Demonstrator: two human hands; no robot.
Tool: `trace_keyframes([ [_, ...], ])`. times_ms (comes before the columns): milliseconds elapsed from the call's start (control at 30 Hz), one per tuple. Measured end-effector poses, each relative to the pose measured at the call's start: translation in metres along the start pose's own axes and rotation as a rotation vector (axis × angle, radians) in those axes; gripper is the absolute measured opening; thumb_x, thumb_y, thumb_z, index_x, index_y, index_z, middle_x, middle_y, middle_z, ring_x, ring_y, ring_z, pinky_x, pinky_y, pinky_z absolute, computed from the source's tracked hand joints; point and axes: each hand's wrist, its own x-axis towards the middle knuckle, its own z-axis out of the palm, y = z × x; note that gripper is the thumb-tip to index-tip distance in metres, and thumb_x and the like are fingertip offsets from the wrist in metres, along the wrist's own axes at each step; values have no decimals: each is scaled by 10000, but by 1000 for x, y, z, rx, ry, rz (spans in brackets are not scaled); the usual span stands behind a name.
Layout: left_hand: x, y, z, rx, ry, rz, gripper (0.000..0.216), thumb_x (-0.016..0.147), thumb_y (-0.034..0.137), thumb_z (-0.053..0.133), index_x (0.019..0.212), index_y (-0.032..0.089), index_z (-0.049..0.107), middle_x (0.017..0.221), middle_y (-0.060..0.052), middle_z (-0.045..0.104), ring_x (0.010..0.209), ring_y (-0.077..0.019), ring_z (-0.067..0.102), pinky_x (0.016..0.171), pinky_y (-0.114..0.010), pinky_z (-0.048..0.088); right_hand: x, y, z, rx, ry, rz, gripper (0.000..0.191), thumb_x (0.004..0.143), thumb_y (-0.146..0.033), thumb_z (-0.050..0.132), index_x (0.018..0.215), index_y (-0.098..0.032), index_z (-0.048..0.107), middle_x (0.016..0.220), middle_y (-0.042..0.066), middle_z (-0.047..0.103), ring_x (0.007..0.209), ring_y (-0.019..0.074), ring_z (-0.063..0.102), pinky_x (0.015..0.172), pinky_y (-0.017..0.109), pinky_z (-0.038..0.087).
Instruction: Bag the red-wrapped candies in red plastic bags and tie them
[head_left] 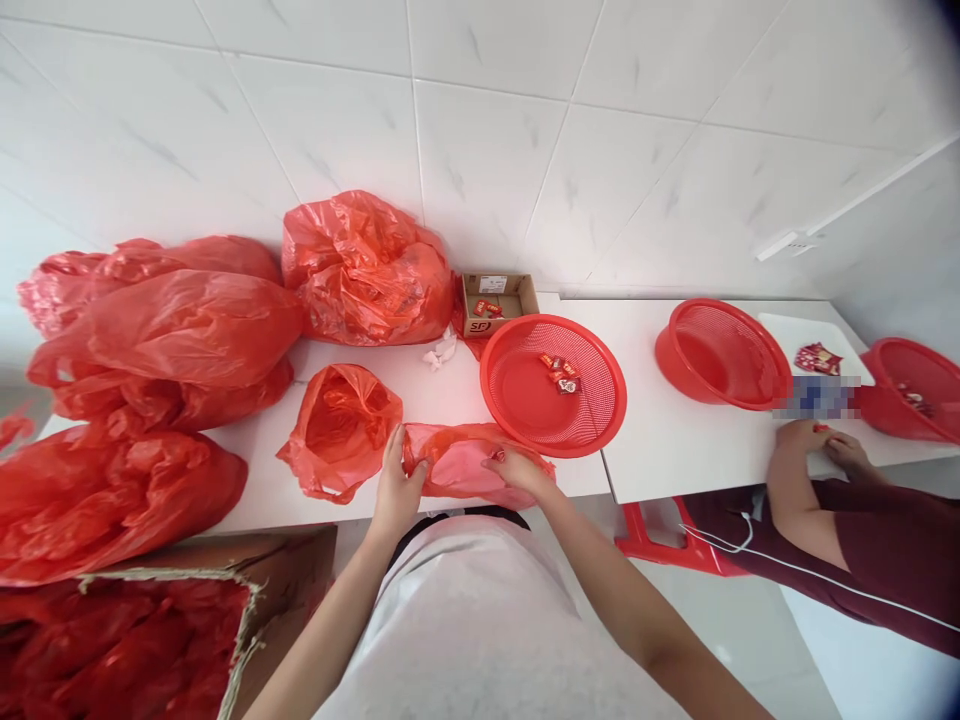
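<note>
A thin red plastic bag (465, 470) lies along the front edge of the white table, its mouth partly spread. My left hand (403, 478) is closed on the bag's left edge, thumb inside and fingers behind. Over the right part of the same bag, my right hand (521, 470) pinches a small red wrapped packet (497, 456); its exact kind is too small to tell. Just beyond, a red mesh basket (517, 395) holds several small red packets (561, 372). An opened red bag (341, 430) stands left of my left hand.
Full red bags (367, 270) are heaped at the left and back. A small cardboard box (499, 305) with packets stands behind the basket. At right, a co-worker's hands (825, 445) are near more red baskets (724, 355) and a white tray (795, 330). A large carton (292, 570) stands lower left.
</note>
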Motion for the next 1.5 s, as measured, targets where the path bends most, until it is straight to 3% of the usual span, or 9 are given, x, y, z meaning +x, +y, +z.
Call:
trace_keyframes([
  [167, 1, -5, 2, 11, -20, 30, 672, 854, 257, 557, 1482, 165, 334, 1577, -133, 301, 1470, -248, 242, 1212, -431, 179, 6, 3, -9, 311, -76, 14, 467, 880, -507, 526, 1150, -140, 630, 792, 46, 687, 679, 145, 619, 655, 263, 479],
  [367, 2, -8, 5, 8, -14, 9, 687, 845, 285, 579, 1479, 167, 342, 1572, -136, 313, 1462, -254, 260, 1203, -423, 201, 6, -7, 2, 449, -76, 59, 400, 880, -497, 551, 1122, -190, 638, 1210, 107, 655, 1005, 213, 660, 769, 320, 552],
  [533, 0, -7, 4, -12, -25, 18, 696, 856, 282, 559, 1501, 206, 307, 1562, -123, 330, 1447, -256, 291, 1173, -425, 270, -11, -24, -54, 578, -251, -89, 424, 894, -456, 564, 1225, -196, 620, 1268, 128, 637, 1034, 224, 672, 870, 381, 553],
  [633, -3, -6, 3, 55, -27, 55, 705, 855, 245, 535, 1511, 197, 280, 1551, -143, 332, 1438, -259, 295, 1155, -446, 298, -1, -18, -115, 518, 23, -141, 408, 916, -443, 525, 1229, -196, 608, 1224, 133, 660, 1033, 212, 674, 862, 351, 558],
  [700, -5, -6, 2, 95, -16, 84, 710, 856, 237, 529, 1515, 198, 265, 1543, -154, 332, 1432, -260, 301, 1153, -456, 299, 16, -3, -151, 335, 325, 13, 384, 920, -398, 510, 1241, -202, 585, 1252, 124, 643, 1026, 198, 676, 823, 311, 567],
  [833, -10, -8, -2, 128, 5, 56, 751, 866, 308, 555, 1529, 222, 212, 1548, -161, 306, 1436, -281, 293, 1163, -494, 271, 51, 35, -185, 176, 498, 175, 579, 863, -358, 586, 1381, -133, 455, 1290, 198, 593, 1029, 260, 663, 756, 351, 566],
  [1100, -19, -26, -4, 123, 65, -84, 837, 850, 406, 597, 1538, 234, 153, 1572, -167, 256, 1457, -313, 250, 1164, -526, 240, 104, 64, -173, -227, 557, 206, 896, 749, -409, 730, 1511, -263, 281, 1438, 176, 416, 1186, 349, 542, 955, 447, 436],
  [1200, -22, -32, -4, 88, 73, -113, 836, 847, 402, 605, 1536, 263, 152, 1556, -169, 283, 1444, -315, 280, 1147, -534, 269, 118, 61, -164, -373, 574, 231, 788, 813, -507, 644, 1488, -249, 330, 1419, 191, 377, 1140, 357, 556, 938, 464, 434],
  [1500, -32, -28, -16, 0, 123, -294, 882, 782, 525, 633, 1513, 281, 205, 1440, -160, 402, 1127, -267, 593, 945, -466, 510, 109, 47, -165, -105, 522, 170, 410, 864, -311, 561, 1258, -195, 558, 1260, 169, 525, 1072, 313, 569, 897, 442, 439],
])
